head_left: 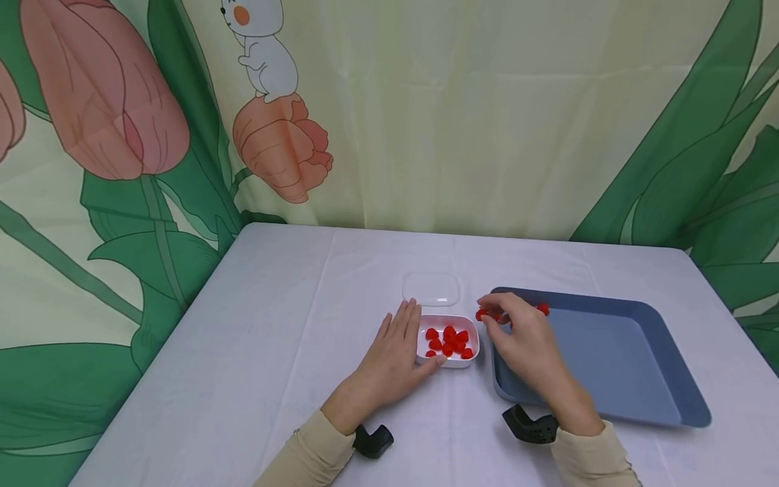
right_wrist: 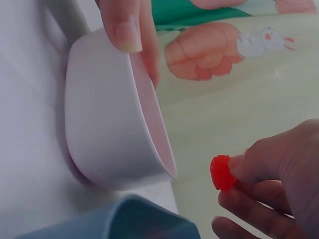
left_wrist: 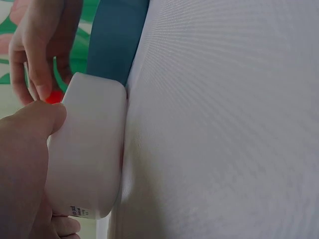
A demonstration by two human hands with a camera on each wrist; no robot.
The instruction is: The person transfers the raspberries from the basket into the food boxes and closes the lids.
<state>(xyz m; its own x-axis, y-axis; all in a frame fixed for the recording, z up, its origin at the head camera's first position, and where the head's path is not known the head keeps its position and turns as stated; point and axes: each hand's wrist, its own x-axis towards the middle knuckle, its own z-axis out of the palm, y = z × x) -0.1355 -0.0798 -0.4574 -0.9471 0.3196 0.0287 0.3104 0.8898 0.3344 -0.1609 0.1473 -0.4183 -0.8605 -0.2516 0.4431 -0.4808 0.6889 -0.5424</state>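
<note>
My right hand pinches a red raspberry between thumb and fingertips, just right of a small white box. Several more raspberries lie in the box. With straight fingers, my left hand rests along the box's left side, its thumb on the near rim. Below the right hand is the left end of a blue-grey tray. Another raspberry shows at the tray's far side, and more red shows beside the right fingers, partly hidden by them.
A clear lid lies flat on the white tablecloth behind the box. The tray's raised rim stands close to the box's right side. Behind the table hangs a printed curtain.
</note>
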